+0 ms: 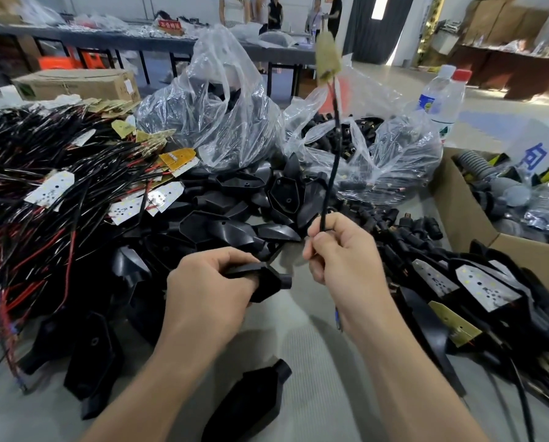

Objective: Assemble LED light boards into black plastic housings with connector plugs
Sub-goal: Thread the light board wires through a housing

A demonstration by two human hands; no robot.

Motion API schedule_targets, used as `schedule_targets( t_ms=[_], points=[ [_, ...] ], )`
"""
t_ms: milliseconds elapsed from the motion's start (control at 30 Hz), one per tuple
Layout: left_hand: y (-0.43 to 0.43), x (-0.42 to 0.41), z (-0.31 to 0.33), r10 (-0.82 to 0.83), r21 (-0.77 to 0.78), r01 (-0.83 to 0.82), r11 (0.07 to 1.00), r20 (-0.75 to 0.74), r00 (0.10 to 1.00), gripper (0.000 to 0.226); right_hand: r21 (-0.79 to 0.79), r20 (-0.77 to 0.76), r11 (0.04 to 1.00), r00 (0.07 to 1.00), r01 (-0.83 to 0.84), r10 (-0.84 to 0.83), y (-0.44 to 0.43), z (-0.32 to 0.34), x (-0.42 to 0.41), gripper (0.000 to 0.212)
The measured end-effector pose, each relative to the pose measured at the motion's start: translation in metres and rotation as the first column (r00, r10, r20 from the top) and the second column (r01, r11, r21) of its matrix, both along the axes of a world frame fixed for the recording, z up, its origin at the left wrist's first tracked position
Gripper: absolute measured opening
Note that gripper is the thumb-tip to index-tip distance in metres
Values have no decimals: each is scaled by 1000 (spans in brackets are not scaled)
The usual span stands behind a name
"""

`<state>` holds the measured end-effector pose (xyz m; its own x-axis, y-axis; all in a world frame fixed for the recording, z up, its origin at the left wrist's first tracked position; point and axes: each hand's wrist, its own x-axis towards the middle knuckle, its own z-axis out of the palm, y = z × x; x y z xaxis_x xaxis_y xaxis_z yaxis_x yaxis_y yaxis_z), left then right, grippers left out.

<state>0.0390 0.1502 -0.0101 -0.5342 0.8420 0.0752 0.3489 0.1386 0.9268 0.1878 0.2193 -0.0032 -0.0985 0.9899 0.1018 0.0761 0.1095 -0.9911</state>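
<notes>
Head view: left hand (209, 288) gripping a black housing (266, 280), its neck pointing right. Right hand (340, 253) pinching a black cable (332, 161) upright, light board (328, 55) blurred at the top end.

Step, likely: threading cable into housing. The next move calls for lining up the cable's lower end with the neck.

Around: loose housings (234, 218), wired boards (43, 193) and a bag of plugs (362, 145) crowding the table (298, 330).

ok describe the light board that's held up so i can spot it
Find the right hand near the middle of the view, pinching a black cable. Follow the cable up to the yellowish light board at its top. It is the only board up in the air; the rest lie on the table.
</notes>
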Motion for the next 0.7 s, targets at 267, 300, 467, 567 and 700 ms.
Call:
schedule_targets(
  t_ms=[267, 300, 467, 567, 700],
  points=[
    [1, -5, -5, -55, 96, 48, 994, 74, 996, 36, 25, 370, 989, 921, -144, 125, -23, 2, -24, 13],
    [2, -6, -4, -107, 125, 85, 989, 182, 978, 41, 28, 353, 990, 928, -139, 121, -22, 3, -21, 13],
    [3, -17, 1, -522, 256, 455, 853, 405, 751, 58, -20, 170, 996, 981, -87, 89, -17, 3, -15, 18],
    [3, -22, -2, -552, 277, 477, 834, 393, 736, 58, -152, -31, 979, 990, -137, 134, -17, 4, -14, 23],
    [3, -25, -3, -530, 286, 447, 848, 441, 724, 50, -214, -293, 964, 952, -158, 91, -13, 13, -6, 31]
  ],
)
